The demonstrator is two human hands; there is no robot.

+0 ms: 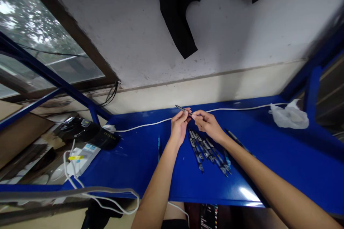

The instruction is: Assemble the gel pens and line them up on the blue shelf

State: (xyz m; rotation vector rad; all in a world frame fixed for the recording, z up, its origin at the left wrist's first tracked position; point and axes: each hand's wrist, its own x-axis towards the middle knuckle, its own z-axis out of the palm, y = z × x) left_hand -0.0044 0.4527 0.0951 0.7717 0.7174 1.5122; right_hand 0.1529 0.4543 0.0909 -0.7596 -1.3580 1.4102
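Note:
Above the far part of the blue table, both hands meet on one dark pen. My left hand is closed around its middle, with one end pointing up to the left. At the other end, my right hand pinches the pen with closed fingers. Below the hands lies a loose pile of several dark pens with pale bands. A blue pen rests alone left of my left forearm. Another dark pen lies to the right, partly behind my right forearm.
A white cable runs along the back of the blue table. At left are a black cylindrical object and a white power strip. A translucent plastic bag sits at right. A lit phone shows below the front edge.

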